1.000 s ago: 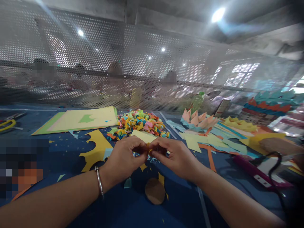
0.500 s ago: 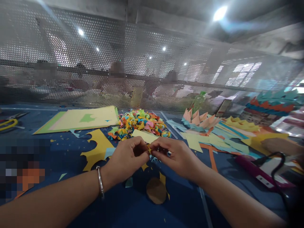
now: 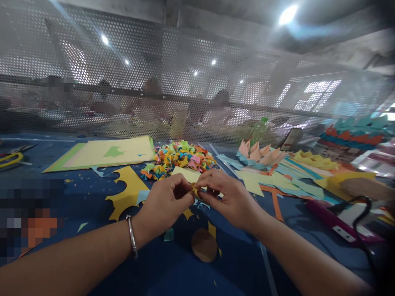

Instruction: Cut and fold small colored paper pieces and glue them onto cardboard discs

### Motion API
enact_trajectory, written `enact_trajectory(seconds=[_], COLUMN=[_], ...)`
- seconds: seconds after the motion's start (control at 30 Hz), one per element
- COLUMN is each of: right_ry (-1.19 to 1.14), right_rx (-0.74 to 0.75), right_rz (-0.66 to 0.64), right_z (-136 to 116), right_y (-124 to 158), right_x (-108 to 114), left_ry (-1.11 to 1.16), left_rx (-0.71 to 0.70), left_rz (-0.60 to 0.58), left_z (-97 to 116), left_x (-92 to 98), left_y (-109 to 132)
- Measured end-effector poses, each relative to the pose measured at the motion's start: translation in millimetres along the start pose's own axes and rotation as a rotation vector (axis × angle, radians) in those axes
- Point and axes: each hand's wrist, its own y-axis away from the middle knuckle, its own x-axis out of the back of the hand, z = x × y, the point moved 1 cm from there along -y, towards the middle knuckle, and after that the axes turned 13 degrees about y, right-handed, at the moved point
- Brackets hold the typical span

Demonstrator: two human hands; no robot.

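Between the fingertips of my left hand (image 3: 169, 196) and my right hand (image 3: 226, 195) is a small yellow paper piece (image 3: 194, 188), mostly covered by the fingers. Both hands are closed in a pinch on it, just above the blue table. A pale yellow paper strip (image 3: 187, 174) lies right behind them, against a heap of small folded colored paper pieces (image 3: 183, 156). Below the hands rests a round brown disc (image 3: 204, 245). Left of my left hand lies a yellow sheet (image 3: 127, 191) with curved cut-outs along its edge.
Stacked paper sheets (image 3: 92, 155) and yellow-handled scissors (image 3: 11, 159) lie at the left. On the right are paper strips (image 3: 284, 183), pointed paper crowns (image 3: 261, 154), a purple power strip (image 3: 344, 222) with a black cable, and another person's hand (image 3: 367, 188). A perforated metal screen (image 3: 191, 98) stands behind.
My right hand's fingers have lifted slightly and shifted around the yellow paper piece, which shows a little more now. My left hand stays almost in place.
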Motion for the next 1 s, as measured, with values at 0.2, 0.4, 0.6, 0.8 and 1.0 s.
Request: enact_trajectory(seconds=[0.2,0.4,0.6,0.8,1.0], right_ry=[0.027,0.067,0.086,0.099,0.111], right_rx=[-0.007,0.005,0.025,0.020,0.029], right_rz=[0.025,0.014,-0.008,-0.044,-0.066], right_z=[0.9,2.3,3.3,3.2,4.9], right_y=[-0.2,-0.7,0.2,-0.6,0.8], right_x=[-0.4,-0.9,-2.3,-3.4,-4.3], left_ry=[-0.002,0.001,-0.203,-0.267,-0.292], left_rx=[0.011,0.011,-0.068,-0.097,-0.091], left_rz=[0.008,-0.016,-0.056,-0.082,-0.095], left_z=[-1.6,-5.5,1.9,6.1,4.3], left_x=[-0.7,-2.5,-0.3,-1.0,-1.0], left_y=[-1.3,-1.0,3.6,4.1,3.4])
